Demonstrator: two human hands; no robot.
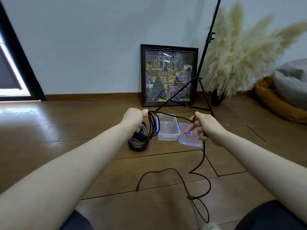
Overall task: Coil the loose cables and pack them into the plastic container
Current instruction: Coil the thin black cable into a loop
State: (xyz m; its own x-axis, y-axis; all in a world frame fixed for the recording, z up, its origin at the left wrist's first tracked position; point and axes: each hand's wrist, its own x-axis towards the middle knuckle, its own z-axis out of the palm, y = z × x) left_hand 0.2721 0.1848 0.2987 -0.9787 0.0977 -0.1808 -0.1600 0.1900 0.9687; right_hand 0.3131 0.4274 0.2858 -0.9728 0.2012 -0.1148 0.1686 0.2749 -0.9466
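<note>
I see the left hand with its fingers curled tight round several hanging loops of the black cable, while the right hand pinches the same cable between thumb and forefinger, its other fingers spread loosely. The cable runs taut between the hands, then drops from the right hand and snakes across the wooden floor. Beyond the hands the plastic container sits open, its lid just beside it and a coiled cable bundle on its other side.

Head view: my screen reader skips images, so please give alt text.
Left hand holds black cable loops; right hand pinches the strand, whose tail trails across the wooden floor. Beyond: open clear container, its lid beside it, and other coiled cables.
</note>
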